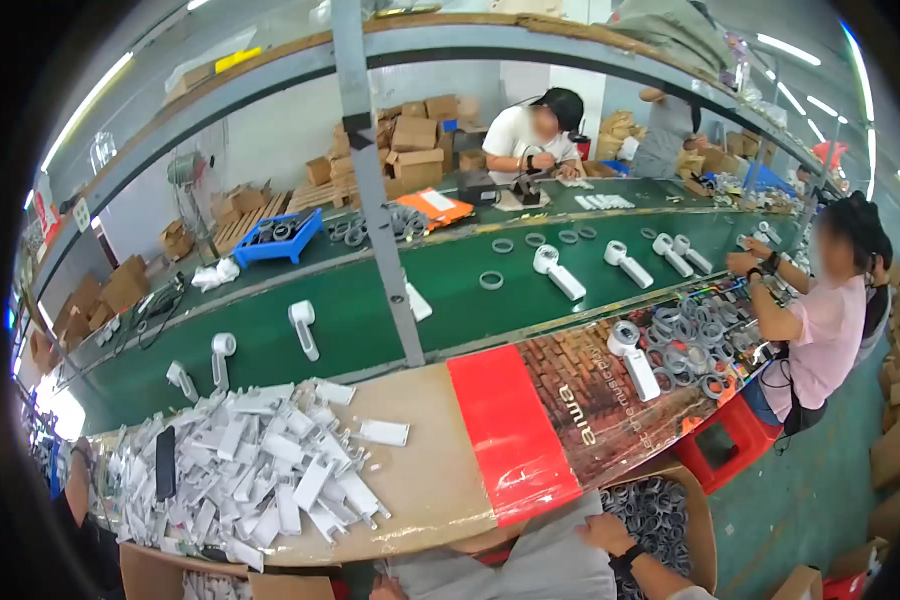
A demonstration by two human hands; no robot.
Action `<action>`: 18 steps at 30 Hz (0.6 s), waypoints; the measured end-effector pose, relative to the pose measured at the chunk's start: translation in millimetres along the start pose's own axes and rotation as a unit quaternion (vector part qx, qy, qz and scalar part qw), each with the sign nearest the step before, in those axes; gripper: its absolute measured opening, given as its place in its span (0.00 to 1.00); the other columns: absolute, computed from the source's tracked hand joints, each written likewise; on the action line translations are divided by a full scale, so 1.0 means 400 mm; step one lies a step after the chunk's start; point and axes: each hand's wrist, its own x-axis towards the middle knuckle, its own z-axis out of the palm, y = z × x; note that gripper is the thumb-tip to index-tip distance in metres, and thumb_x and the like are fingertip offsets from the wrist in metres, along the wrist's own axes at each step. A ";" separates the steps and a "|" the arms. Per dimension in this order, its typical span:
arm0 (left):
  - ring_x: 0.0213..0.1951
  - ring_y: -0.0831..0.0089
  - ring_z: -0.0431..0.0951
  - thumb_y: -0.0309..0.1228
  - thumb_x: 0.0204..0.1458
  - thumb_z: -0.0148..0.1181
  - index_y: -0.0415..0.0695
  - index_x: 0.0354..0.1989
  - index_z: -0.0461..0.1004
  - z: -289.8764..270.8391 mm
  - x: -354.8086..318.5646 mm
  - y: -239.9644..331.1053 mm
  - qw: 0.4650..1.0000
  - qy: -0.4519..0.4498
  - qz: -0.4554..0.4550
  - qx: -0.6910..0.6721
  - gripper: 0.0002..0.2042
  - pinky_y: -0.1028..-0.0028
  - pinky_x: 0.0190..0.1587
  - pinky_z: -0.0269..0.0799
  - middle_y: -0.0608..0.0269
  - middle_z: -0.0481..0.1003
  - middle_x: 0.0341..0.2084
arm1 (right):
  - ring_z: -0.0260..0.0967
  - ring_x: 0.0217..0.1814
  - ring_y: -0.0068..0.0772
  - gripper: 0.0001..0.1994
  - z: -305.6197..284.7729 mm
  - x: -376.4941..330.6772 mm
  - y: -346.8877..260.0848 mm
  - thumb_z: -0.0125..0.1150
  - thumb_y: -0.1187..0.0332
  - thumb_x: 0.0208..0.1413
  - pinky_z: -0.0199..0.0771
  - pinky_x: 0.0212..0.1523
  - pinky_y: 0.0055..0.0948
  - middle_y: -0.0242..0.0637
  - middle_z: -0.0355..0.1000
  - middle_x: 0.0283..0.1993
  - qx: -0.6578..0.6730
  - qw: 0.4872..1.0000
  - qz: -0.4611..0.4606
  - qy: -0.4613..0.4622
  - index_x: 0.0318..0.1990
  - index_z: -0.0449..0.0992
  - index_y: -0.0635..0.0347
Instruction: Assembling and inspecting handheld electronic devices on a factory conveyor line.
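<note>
A grey cloth-like sheet hangs at the lower edge, spread between my two hands. My right hand, with a black band on its wrist, is closed on the sheet's right edge, beside a carton of grey rings. My left hand shows only in part at the bottom edge; its fingers appear closed on the sheet's left corner. In front of me is the table, with a red strip across it. On its left lies a heap of white plastic pieces, with a black oblong object on top.
A green conveyor belt carries white round-headed pieces with handles and grey rings. Another such piece lies on the table beside a ring pile. One person works at right, others beyond the belt. A metal post rises ahead.
</note>
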 end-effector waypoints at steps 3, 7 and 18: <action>0.29 0.49 0.74 0.34 0.55 0.48 0.39 0.51 0.68 -0.131 -0.053 0.091 0.994 0.055 0.084 0.040 0.17 0.58 0.31 0.69 0.45 0.72 0.44 | 0.72 0.31 0.53 0.14 -0.032 -0.049 -0.012 0.50 0.57 0.53 0.73 0.34 0.47 0.48 0.73 0.24 0.056 0.995 -0.075 -0.018 0.29 0.77 0.57; 0.38 0.54 0.73 0.31 0.50 0.54 0.43 0.47 0.71 -0.167 -0.043 0.236 0.932 0.161 0.323 0.017 0.16 0.63 0.39 0.70 0.49 0.71 0.46 | 0.71 0.33 0.53 0.12 -0.105 -0.155 -0.069 0.48 0.61 0.54 0.71 0.34 0.45 0.47 0.72 0.27 -0.072 0.971 -0.121 -0.191 0.30 0.74 0.56; 0.49 0.53 0.70 0.40 0.47 0.56 0.43 0.50 0.68 0.207 0.181 0.407 0.928 -0.184 0.313 0.083 0.22 0.57 0.50 0.65 0.52 0.70 0.48 | 0.70 0.35 0.48 0.03 -0.472 0.045 -0.260 0.53 0.76 0.49 0.70 0.39 0.36 0.44 0.71 0.33 0.248 0.918 -0.263 0.164 0.31 0.73 0.63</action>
